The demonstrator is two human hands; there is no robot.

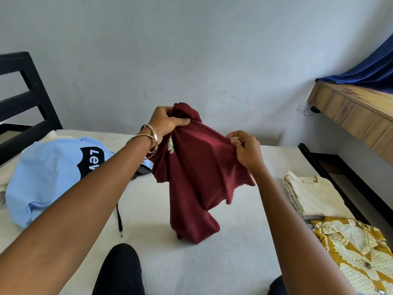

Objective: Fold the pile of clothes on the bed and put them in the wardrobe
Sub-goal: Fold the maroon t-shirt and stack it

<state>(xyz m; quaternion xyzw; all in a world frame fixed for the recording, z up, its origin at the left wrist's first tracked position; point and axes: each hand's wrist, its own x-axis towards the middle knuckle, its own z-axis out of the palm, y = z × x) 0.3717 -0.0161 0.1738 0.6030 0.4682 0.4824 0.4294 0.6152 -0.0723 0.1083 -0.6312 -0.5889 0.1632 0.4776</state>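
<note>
Maroon shirt (197,167) in both hands' grip

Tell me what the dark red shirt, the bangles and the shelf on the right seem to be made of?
The dark red shirt, held up by both hands, looks like soft matte knit, probably cotton: it drapes in loose folds. The bangles look like polished metal, thin and shiny. The shelf shows streaky brown grain, so wood or a wood-look laminate; I cannot tell which.

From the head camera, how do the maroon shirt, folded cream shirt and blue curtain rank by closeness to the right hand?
1. Maroon shirt, held in the right hand.
2. Folded cream shirt, lower right on the bed.
3. Blue curtain, upper right by the wall.
</note>
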